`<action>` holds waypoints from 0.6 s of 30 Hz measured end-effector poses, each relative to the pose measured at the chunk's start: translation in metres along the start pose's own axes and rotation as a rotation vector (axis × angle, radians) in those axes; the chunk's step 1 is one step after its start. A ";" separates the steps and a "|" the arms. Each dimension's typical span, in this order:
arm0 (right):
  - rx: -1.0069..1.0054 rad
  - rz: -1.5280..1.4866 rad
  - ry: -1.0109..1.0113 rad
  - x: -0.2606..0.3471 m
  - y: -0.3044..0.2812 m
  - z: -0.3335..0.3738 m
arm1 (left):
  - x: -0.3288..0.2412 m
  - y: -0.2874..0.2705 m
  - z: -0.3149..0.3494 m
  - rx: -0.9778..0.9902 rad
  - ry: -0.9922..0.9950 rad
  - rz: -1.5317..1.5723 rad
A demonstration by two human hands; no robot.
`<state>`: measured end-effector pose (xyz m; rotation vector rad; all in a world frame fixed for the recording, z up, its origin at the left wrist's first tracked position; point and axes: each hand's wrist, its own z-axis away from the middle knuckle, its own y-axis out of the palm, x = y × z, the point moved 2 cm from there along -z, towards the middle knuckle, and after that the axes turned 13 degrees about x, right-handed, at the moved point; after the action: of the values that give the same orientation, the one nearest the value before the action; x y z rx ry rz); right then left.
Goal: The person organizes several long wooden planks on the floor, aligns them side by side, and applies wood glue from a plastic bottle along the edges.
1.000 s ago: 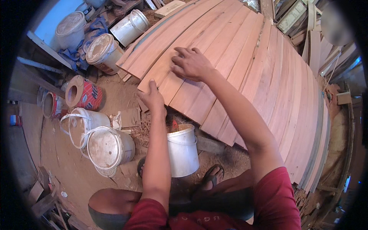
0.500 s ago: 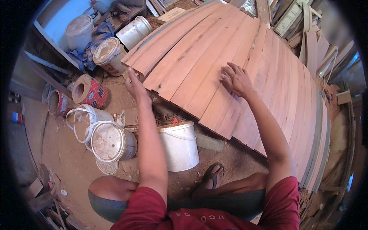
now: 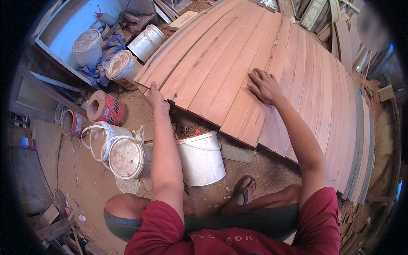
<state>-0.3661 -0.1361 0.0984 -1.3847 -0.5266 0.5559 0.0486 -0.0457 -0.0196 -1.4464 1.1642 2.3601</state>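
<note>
Nearest, a foot in a dark sandal; then a round white plastic bucket, likely to tip if kicked. At the near-left ends of reddish-brown wooden boards, laid side by side, the left bare hand, fingers partly hidden: cannot tell whether gripping or merely touching. Could take a splinter from the raw edge, or a pinch from sliding boards. Farther in, the right bare hand, fingers loosely spread on or just above the boards, grasping nothing; could misalign boards by uneven pressure. Beyond, a lidded, dirty-white plastic bucket near the boards' corner, easily bumped by leftward shifting.
</note>
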 end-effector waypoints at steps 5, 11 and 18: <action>-0.018 0.028 -0.005 -0.002 0.001 0.001 | -0.008 0.010 0.011 -0.125 0.060 -0.119; -0.023 0.004 -0.011 0.004 -0.003 0.000 | -0.018 0.012 0.029 -0.207 0.076 -0.053; -0.043 0.055 -0.002 0.000 0.006 0.000 | -0.022 0.006 0.045 -0.044 -0.161 -0.056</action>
<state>-0.3662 -0.1353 0.0929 -1.4433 -0.5062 0.5935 0.0259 -0.0133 0.0125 -1.2559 1.0252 2.4263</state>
